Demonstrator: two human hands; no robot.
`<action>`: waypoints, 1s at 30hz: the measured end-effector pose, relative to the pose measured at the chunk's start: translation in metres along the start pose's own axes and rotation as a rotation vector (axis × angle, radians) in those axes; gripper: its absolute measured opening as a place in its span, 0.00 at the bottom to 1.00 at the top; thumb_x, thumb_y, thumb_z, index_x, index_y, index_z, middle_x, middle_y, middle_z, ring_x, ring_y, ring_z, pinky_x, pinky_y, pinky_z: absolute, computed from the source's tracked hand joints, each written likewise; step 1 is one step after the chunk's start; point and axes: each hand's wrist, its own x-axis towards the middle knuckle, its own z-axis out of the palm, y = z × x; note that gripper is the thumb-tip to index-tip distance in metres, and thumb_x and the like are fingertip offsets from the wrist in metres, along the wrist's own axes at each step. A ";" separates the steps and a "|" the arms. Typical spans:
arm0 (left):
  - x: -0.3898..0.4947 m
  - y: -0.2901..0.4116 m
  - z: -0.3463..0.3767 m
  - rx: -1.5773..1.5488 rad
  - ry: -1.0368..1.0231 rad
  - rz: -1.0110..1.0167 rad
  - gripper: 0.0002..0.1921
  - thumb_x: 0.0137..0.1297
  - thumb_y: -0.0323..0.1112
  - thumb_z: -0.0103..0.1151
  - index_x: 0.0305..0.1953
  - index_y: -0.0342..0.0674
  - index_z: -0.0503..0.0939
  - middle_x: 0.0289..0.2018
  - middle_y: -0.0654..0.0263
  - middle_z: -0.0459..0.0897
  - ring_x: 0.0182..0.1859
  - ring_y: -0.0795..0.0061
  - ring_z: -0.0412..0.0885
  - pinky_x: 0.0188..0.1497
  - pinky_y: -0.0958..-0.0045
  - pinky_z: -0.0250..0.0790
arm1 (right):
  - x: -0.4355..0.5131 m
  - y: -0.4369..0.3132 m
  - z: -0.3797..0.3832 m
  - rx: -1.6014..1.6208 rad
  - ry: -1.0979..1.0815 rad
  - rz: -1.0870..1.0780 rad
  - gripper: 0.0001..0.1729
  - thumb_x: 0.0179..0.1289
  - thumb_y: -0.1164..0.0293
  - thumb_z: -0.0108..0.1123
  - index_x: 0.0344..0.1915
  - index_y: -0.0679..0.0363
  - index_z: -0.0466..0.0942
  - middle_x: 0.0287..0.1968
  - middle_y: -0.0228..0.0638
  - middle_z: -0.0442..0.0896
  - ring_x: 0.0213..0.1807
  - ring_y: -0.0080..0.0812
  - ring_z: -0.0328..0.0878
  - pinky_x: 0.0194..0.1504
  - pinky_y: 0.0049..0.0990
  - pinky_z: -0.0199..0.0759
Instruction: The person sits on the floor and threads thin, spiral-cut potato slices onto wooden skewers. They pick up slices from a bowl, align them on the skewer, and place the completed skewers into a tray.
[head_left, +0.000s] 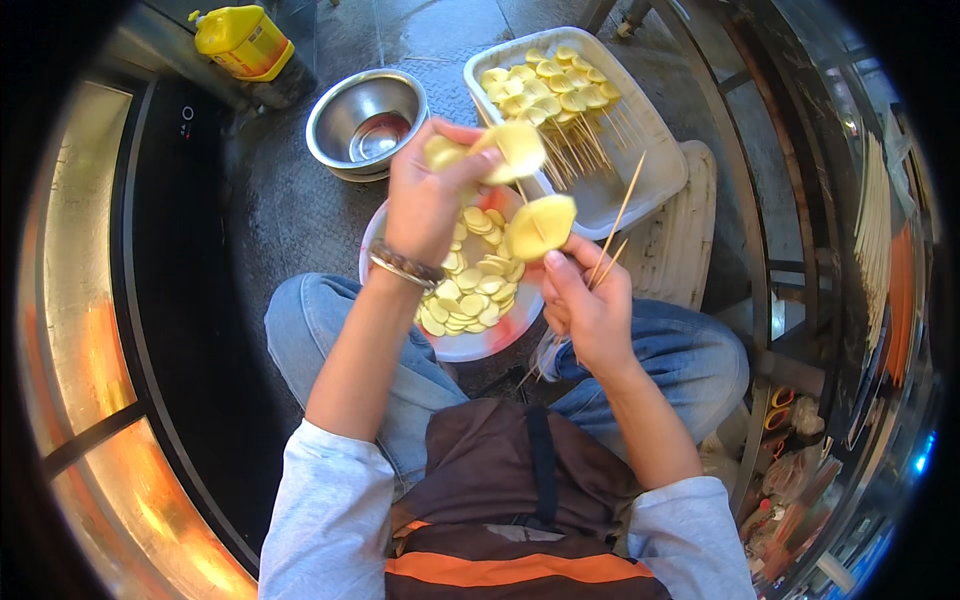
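My left hand (442, 176) grips pale yellow potato slices, the front one (516, 152) between thumb and fingers, above a round bowl (456, 346) of loose slices. A thin wooden skewer runs from that slice down to another potato slice (541, 227), which is pierced through its middle. My right hand (589, 300) pinches this lower slice at its edge with thumb and forefinger. Spare bamboo skewers (624, 199) stick out from the same hand, their other ends showing below it. Many cut potato slices (472, 292) fill the bowl between my knees; my left forearm covers part of it.
A white plastic tray (660, 169) at the upper right holds several skewered potato slices (555, 86), sticks towards me. It rests on a pale slatted support (675, 247). A steel basin (367, 124) stands beyond the bowl. A yellow jug (244, 41) is far left; metal shelving (795, 187) lines the right.
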 end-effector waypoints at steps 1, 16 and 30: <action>-0.003 -0.007 0.007 0.034 -0.039 -0.009 0.09 0.64 0.21 0.62 0.42 0.38 0.75 0.40 0.61 0.84 0.39 0.75 0.84 0.39 0.75 0.78 | 0.001 0.003 0.002 -0.077 0.064 -0.097 0.12 0.75 0.73 0.54 0.53 0.67 0.77 0.25 0.21 0.73 0.19 0.08 0.57 0.19 0.15 0.48; -0.014 -0.022 0.030 0.032 0.045 0.081 0.09 0.64 0.22 0.64 0.44 0.33 0.77 0.41 0.61 0.85 0.41 0.77 0.83 0.44 0.76 0.76 | 0.007 0.003 -0.009 0.019 0.039 -0.075 0.14 0.76 0.70 0.53 0.55 0.66 0.74 0.24 0.21 0.71 0.16 0.08 0.56 0.18 0.16 0.48; -0.013 -0.026 0.031 0.031 0.031 0.046 0.11 0.64 0.25 0.65 0.47 0.32 0.78 0.42 0.63 0.84 0.42 0.80 0.82 0.44 0.78 0.75 | 0.008 0.002 -0.014 0.131 0.019 0.010 0.14 0.77 0.69 0.54 0.55 0.65 0.73 0.21 0.20 0.66 0.15 0.10 0.52 0.18 0.17 0.46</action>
